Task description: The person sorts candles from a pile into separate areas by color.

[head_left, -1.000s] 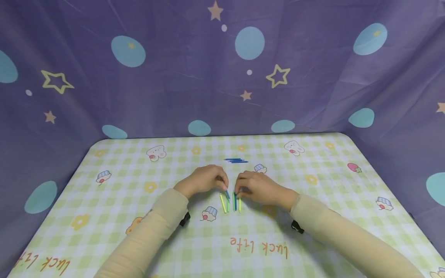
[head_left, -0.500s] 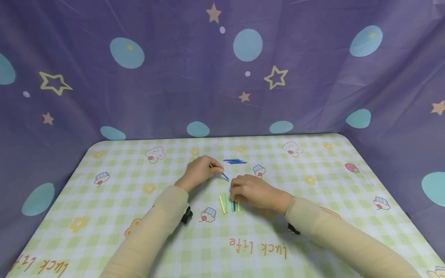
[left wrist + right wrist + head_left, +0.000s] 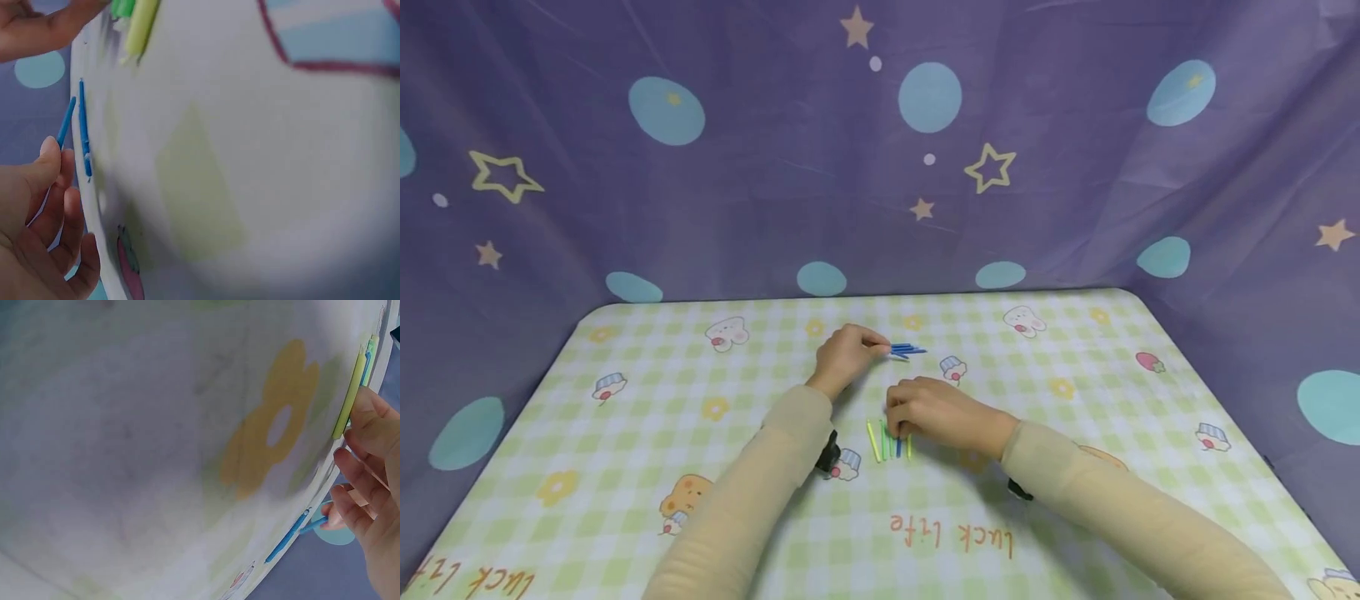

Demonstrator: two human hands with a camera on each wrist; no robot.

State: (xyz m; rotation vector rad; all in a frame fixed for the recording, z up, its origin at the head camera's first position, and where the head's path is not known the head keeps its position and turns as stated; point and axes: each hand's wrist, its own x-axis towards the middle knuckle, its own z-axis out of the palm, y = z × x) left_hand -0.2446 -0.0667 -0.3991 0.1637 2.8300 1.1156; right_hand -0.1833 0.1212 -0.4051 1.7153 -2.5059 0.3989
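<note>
In the head view my left hand [image 3: 847,357] is at the far blue candles [image 3: 910,347], thin sticks lying together. In the left wrist view its thumb and forefinger pinch one blue candle [image 3: 66,122], held slanted beside another blue candle [image 3: 85,131] on the table. My right hand [image 3: 943,410] is bent over a row of candles nearer the front, its fingertips at a green candle [image 3: 891,450] in the middle. A yellow candle [image 3: 873,442] and a second green one lie left of it; a blue candle [image 3: 898,449] and a yellow candle [image 3: 909,448] lie right.
A green-and-white checked tablecloth [image 3: 752,517] with printed flowers, cupcakes and rabbits covers the table. Behind its far edge hangs a purple curtain [image 3: 730,225] with stars and blue ovals. Each wrist wears a small black camera [image 3: 828,454].
My left hand has carried a blue candle away from the front row, back to the far blue candles. The middle green candle has shifted left under my right hand.
</note>
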